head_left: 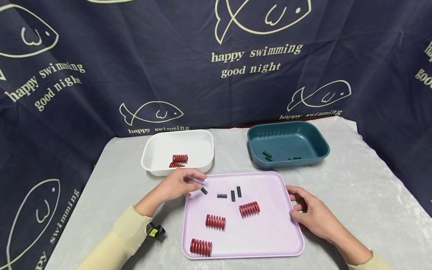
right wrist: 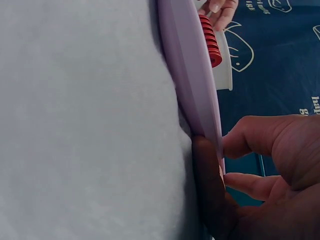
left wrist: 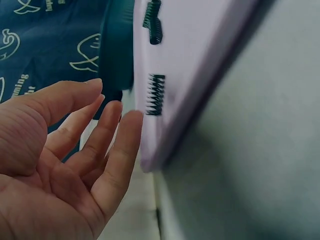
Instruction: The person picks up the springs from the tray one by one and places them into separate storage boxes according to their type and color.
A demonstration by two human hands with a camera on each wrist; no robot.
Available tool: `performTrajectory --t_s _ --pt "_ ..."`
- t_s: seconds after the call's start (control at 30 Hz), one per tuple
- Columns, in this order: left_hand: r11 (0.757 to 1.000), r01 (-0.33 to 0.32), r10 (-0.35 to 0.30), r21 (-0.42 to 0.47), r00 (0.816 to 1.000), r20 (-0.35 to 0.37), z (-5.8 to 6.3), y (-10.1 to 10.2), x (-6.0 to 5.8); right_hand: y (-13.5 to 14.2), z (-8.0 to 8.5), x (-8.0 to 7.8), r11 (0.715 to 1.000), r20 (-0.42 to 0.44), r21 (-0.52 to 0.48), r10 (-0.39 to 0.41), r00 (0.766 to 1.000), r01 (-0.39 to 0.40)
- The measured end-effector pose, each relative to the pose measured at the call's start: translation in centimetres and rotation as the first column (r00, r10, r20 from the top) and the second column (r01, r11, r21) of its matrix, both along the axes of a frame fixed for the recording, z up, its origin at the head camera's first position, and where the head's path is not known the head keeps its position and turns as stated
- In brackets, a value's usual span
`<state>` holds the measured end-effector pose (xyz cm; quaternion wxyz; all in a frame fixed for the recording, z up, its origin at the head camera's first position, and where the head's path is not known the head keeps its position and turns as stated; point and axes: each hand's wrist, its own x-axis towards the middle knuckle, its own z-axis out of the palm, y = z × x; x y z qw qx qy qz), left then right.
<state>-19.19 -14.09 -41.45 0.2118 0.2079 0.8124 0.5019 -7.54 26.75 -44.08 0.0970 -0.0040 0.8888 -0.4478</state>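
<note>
A lilac tray lies on the table, bearing three large red coil springs and several small dark green springs. At its far left corner is my left hand, fingers loosely bent and spread, the thumb tip close beside one green spring. In the left wrist view, nothing sits between the thumb and fingers of this hand, and a green spring lies just past the fingertips. My right hand grips the tray's right edge, thumb over the rim and a finger underneath.
Behind the tray on the left stands a white bin with red springs inside. At the back right, a teal bin holds several green springs. Dark blue fish-print cloth hangs behind the grey-covered table.
</note>
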Motion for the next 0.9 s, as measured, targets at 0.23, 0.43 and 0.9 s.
performTrajectory --t_s 0.23,0.43,0.9 --pt "0.999 -0.01 0.006 -0.033 0.991 -0.136 -0.9 0.2 0.1 0.0 0.0 0.1 1.0 -0.025 -0.017 -0.001 1.0 0.001" --pt "0.989 0.044 -0.08 -0.139 0.961 -0.264 -1.1 0.8 0.1 0.0 0.1 0.0 1.0 -0.02 -0.012 0.002 1.0 -0.002" --pt "0.956 -0.04 -0.069 -0.292 0.932 -0.356 -1.4 2.3 0.8 0.1 0.1 0.1 1.0 -0.033 -0.001 0.009 0.999 -0.009"
